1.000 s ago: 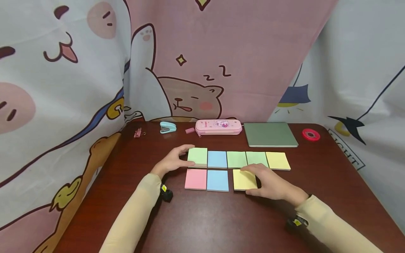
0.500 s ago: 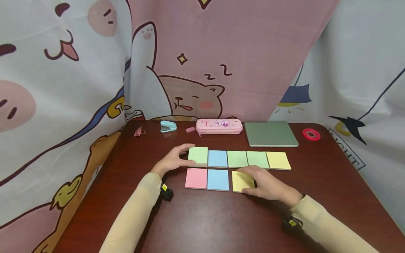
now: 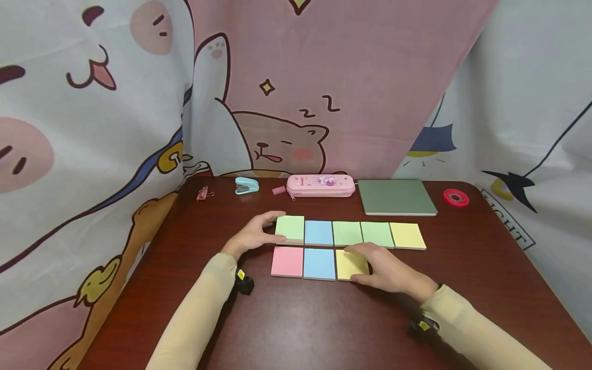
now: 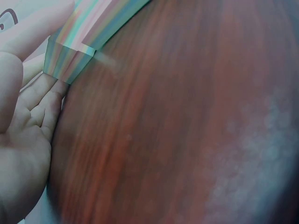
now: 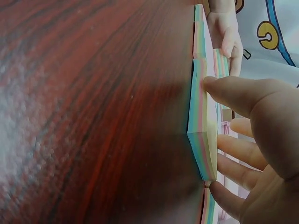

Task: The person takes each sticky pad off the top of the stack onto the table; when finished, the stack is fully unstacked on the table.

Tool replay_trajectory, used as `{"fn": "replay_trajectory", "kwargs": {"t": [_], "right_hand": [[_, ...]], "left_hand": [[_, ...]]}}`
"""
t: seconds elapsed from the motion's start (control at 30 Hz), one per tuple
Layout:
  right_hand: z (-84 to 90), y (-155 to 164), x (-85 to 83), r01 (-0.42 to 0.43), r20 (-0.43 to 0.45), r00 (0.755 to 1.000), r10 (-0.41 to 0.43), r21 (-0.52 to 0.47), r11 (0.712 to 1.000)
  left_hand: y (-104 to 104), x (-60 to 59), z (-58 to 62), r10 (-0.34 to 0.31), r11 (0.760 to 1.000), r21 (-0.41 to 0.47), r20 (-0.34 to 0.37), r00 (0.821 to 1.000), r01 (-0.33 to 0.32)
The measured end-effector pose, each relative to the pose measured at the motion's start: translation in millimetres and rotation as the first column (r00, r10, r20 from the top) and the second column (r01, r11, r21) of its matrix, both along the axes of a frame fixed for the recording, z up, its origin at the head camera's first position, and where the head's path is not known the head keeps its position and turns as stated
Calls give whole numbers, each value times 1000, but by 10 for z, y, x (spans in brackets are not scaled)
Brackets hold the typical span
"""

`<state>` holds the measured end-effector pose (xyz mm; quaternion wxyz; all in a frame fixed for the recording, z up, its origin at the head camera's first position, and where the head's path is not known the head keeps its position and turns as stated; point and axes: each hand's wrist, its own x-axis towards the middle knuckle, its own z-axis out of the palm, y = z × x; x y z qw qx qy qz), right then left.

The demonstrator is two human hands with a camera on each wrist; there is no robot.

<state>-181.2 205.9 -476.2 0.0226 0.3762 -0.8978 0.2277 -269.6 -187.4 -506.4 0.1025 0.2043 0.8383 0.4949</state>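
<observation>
Here's the right hand [image 3: 393, 268] at the near row, thumb on the near edge and fingers at the far edge, gripping the yellow pad [image 3: 349, 263], just right of the near blue pad [image 3: 319, 263], with the pink pad [image 3: 287, 261] at the row's left end. Over on the left, the left hand [image 3: 252, 234] holds the green stack [image 3: 290, 227] between thumb and fingers, leftmost in the far row! Four more pads [image 3: 347, 233] run rightward across the worktop [image 3: 296, 324], the pencil case [image 3: 321, 187] farther back.
</observation>
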Motion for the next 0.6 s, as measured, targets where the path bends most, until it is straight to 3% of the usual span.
{"fn": "replay_trajectory", "kwargs": {"t": [0.6], "right_hand": [[-10,5,-13,-9,12,1000,9,10,1000]], "left_hand": [[-3,9,2,5,1000,0,9,1000,-5]]}}
